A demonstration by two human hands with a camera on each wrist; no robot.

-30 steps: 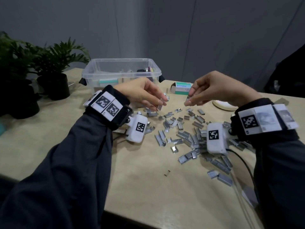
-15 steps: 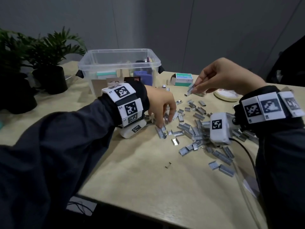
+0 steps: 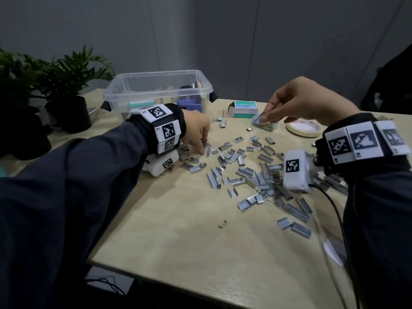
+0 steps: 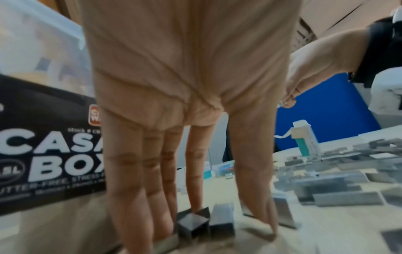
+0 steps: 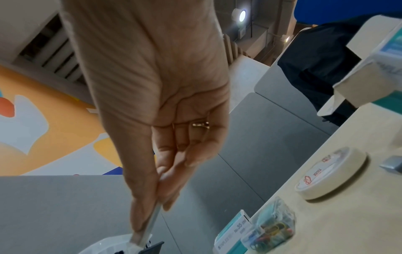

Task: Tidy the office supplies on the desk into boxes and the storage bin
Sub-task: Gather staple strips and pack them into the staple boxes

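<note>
so the right hand (image 3: 298,103) is pinching a staple strip (image 3: 256,118) up over the far side, nearest the open staple box (image 3: 244,109); the left hand (image 3: 197,132) is poking straight fingers into the loose staples (image 3: 243,170) strewn mid-worktop (image 3: 178,230)

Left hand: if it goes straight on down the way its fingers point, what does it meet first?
The left hand points down at the desk; its fingertips already look in contact with staple strips, so those first.
</note>
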